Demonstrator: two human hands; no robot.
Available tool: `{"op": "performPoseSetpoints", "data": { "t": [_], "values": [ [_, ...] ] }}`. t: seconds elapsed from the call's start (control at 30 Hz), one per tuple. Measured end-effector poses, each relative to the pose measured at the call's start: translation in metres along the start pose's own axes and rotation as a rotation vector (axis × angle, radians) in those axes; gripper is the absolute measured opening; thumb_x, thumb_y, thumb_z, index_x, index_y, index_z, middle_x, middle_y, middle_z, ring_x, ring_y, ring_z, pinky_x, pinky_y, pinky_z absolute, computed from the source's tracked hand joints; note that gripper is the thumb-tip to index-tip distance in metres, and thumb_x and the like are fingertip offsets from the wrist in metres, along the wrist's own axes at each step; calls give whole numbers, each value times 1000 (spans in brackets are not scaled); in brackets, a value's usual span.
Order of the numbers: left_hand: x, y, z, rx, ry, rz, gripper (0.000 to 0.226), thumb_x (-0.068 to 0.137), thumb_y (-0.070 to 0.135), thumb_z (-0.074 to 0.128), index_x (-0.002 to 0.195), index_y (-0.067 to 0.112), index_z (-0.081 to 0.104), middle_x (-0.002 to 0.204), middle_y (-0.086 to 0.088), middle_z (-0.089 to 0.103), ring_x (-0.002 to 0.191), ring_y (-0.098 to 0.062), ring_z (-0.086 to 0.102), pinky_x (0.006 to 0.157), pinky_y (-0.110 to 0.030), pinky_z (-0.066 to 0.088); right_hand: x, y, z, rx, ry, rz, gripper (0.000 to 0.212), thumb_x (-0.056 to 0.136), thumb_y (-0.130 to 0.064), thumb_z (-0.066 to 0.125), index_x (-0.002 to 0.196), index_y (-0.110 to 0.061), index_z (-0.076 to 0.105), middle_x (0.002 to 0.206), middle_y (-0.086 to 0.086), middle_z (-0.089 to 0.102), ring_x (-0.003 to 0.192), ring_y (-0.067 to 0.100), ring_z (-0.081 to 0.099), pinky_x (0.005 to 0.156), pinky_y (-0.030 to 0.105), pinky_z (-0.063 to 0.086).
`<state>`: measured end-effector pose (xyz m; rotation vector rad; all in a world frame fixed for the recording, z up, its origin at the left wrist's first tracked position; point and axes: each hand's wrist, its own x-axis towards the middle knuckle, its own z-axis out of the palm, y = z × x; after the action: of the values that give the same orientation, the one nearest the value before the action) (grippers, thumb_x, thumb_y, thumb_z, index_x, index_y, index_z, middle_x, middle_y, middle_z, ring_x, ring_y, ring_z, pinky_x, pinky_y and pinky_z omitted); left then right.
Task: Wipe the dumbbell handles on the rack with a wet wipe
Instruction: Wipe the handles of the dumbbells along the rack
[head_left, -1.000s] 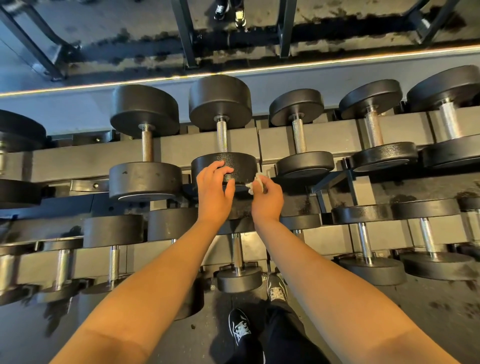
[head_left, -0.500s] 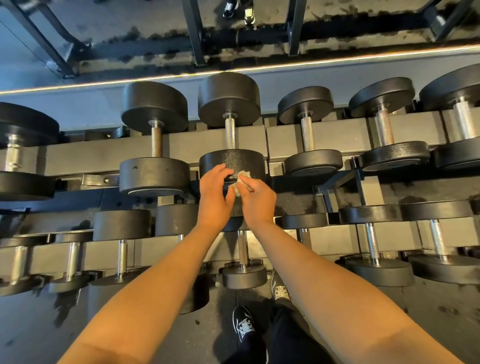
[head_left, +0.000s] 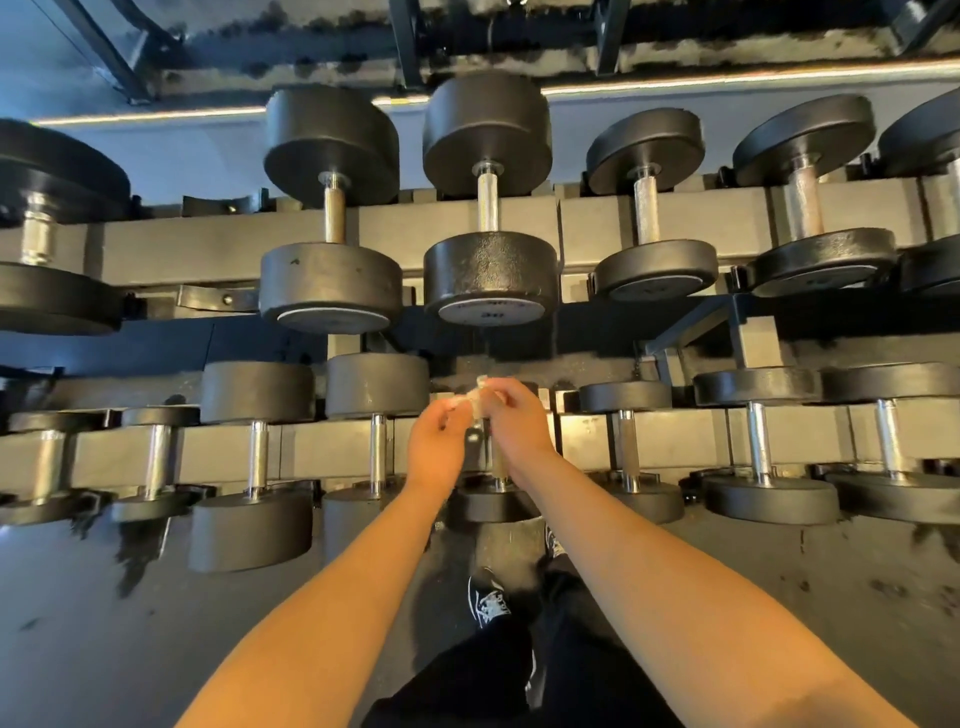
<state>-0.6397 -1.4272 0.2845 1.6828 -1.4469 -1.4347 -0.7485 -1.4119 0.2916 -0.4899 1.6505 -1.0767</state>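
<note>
Dim, wide-angle bowing — glare off light strip (head_left: 727, 78), motion-blurred hands.

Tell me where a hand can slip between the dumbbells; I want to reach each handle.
Widest gap: upper rack, between the far-left dumbbell and the next. Crowded at lower centre, where both hands hold the wipe.
</note>
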Motion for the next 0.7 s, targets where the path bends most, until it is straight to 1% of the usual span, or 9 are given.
{"op": "performPoseSetpoints", "data": {
  "t": [0.1,0.2,0.27,0.33,0.43,0.5,0.57,0.63,0.7],
  "values": [
    [-1,-16,3,-184,16,-187,20,103,24,51,94,31,67,102,1,69,96,-13,62,88,-29,49,-3,20,6,60,80,132,12,101,-18,55,106,-27,60,107,-2,62,104,18,60,96,35,51],
    [-3,-43,8,-321,13,-313,20,102,21,51,105,18,70,101,-4,71,88,-16,61,76,-29,49,-3,46,10,67,117,232,10,99,-20,59,102,-29,57,109,3,64,104,22,62,96,40,52],
    [-5,-62,13,-321,14,-283,19,103,17,51,116,14,64,103,-8,67,86,-18,58,68,-27,46,-2,66,11,88,158,272,12,98,-18,61,108,-23,56,108,5,63,98,20,61,82,32,52],
    [-9,-78,19,-317,-29,-223,21,103,13,55,122,20,52,102,-6,64,84,-17,59,66,-27,48,0,84,11,104,220,293,12,97,-17,60,109,-19,57,103,6,63,89,18,60,68,26,47],
    [-7,-105,30,-194,-109,-173,29,99,5,60,114,29,51,104,4,62,93,-15,60,70,-19,48,12,109,12,90,229,311,9,98,-19,59,103,-17,66,98,6,67,90,20,62,72,27,49],
    [3,-122,34,-9,-55,-117,22,98,6,61,105,27,59,102,14,61,96,-11,59,74,-10,45,24,124,12,46,198,302,13,98,-20,58,96,-19,71,95,5,69,93,21,63,80,29,51],
    [20,-134,38,61,-8,-59,18,97,4,61,102,21,63,99,13,62,93,-6,58,77,-5,43,37,136,9,13,209,274,17,99,-21,56,94,-21,73,94,2,70,93,20,64,82,30,53],
    [39,-142,45,16,16,-42,18,95,-2,58,99,15,65,97,6,61,90,-6,57,84,-11,45,51,148,3,-23,245,243,22,102,-20,51,96,-23,72,91,-4,68,88,14,64,73,23,53],
    [59,-148,60,-45,36,-85,15,95,6,58,99,17,66,100,4,61,96,-9,57,93,-24,47,65,159,0,-47,266,233,24,105,-18,46,101,-24,69,93,-8,64,85,7,61,67,16,49]
  ]
}}
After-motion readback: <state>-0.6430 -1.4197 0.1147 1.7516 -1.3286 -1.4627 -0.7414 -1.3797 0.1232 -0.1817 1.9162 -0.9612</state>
